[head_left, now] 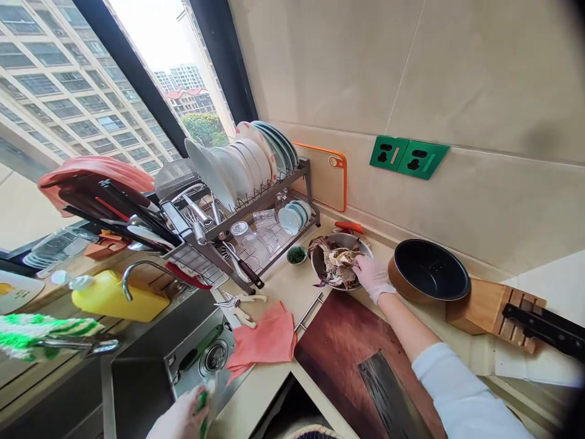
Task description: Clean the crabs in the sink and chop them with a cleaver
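My right hand (372, 277), in a thin clear glove, reaches into a metal bowl (367, 247) of cut crab pieces (336, 259). Its fingers are closed on a pale piece at the near side of the bowl. Low at the left, my left hand (183, 411), also gloved, is over the sink's edge, closed round a narrow green and clear item (204, 402) too blurred to name. A small bowl of chopped greens (297, 255) stands left of the crab bowl. On the dark red cutting board (340, 329) lies a broad cleaver blade (388, 390).
Pink rubber gloves (265, 335) and kitchen shears (240, 303) lie beside the sink (137, 378). A dish rack (256, 213) stands behind. At the right are a dark pot (429, 271) and a wooden knife block (484, 305). A drawer gap opens below the counter.
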The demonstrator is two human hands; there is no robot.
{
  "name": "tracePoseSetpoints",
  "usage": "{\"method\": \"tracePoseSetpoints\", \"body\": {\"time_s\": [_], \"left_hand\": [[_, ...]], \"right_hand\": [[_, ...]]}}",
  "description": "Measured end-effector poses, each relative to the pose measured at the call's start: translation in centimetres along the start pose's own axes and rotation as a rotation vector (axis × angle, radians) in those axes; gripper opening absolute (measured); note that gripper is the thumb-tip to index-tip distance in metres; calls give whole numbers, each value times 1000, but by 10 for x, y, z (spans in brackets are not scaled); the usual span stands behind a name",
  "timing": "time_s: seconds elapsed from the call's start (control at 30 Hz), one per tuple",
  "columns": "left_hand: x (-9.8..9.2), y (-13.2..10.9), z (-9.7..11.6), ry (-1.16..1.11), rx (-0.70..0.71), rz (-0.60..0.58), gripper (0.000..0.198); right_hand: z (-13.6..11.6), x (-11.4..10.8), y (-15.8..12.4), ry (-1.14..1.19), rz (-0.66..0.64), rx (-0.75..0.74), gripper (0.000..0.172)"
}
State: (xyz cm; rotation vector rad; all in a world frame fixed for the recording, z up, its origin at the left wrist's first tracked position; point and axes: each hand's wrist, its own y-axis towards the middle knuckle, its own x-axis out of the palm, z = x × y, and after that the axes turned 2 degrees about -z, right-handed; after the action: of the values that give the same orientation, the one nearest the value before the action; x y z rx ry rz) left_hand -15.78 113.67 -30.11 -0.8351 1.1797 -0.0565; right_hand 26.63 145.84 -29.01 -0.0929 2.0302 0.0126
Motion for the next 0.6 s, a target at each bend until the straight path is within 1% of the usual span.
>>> {"method": "tracePoseSetpoints", "body": {"time_s": [0.03, 0.1, 0.17, 0.2, 0.23, 0.27, 0.33, 0.4, 0.43, 0.47, 0.5, 0.53, 0.6], "left_hand": [[1, 9, 8, 23, 30, 67, 46], [-1, 24, 33, 73, 143, 174, 48], [-6, 33, 57, 141, 212, 220, 48], [-7, 35, 63, 167, 216, 227, 47], [-8, 35, 64, 179, 205, 231, 47], [-6, 33, 59, 180, 180, 226, 47], [4, 23, 35, 156, 36, 209, 48], [22, 6, 4, 106, -186, 123, 51], [32, -3, -11, 75, -281, 70, 53], [44, -12, -23, 43, -339, 28, 54], [55, -19, -32, 15, -340, 20, 54], [65, -26, -39, -8, -309, 32, 53], [84, -34, -51, -28, -220, 98, 46]], "right_hand": [[-3, -2, 9, -56, -15, -52, 9], [-9, -5, 21, -156, -31, -134, 14], [-12, -7, 26, -232, -38, -205, 26], [-13, -7, 27, -262, -43, -235, 31], [-13, -6, 28, -288, -54, -260, 33], [-12, -4, 29, -308, -68, -278, 32], [-7, 2, 30, -333, -102, -298, 26], [-1, 7, 30, -331, -123, -298, 22], [2, 9, 29, -321, -123, -290, 23], [6, 10, 27, -312, -117, -279, 25], [9, 10, 25, -297, -106, -259, 27], [12, 9, 22, -273, -96, -227, 29], [18, 5, 13, -193, -88, -140, 32]]}}
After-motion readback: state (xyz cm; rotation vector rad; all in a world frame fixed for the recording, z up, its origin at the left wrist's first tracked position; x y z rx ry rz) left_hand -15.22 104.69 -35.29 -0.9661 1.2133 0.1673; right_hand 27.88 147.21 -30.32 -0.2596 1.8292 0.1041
